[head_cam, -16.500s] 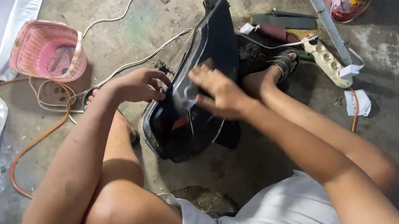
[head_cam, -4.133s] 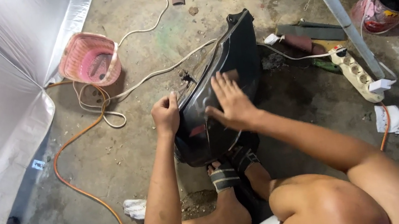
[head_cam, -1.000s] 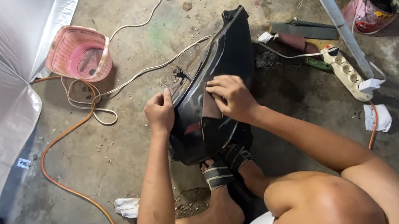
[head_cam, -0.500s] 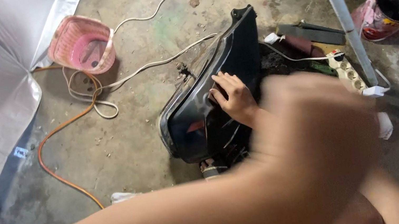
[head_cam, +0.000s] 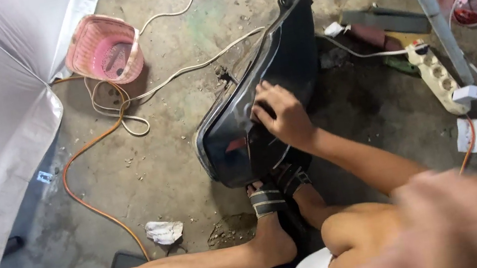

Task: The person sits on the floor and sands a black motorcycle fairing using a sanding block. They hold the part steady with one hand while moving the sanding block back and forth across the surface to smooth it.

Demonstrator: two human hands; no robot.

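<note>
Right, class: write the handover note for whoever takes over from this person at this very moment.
Right hand: resting on the face of the black fuel tank, fingers spread, gripping nothing.
Left hand: probably the blur close to the camera; state unreadable.
Tank: stands on edge on the concrete floor, lower end by the sandalled foot.
Done: tank propped up and steadied.
Left: handwork on its face; no tool is held.
</note>
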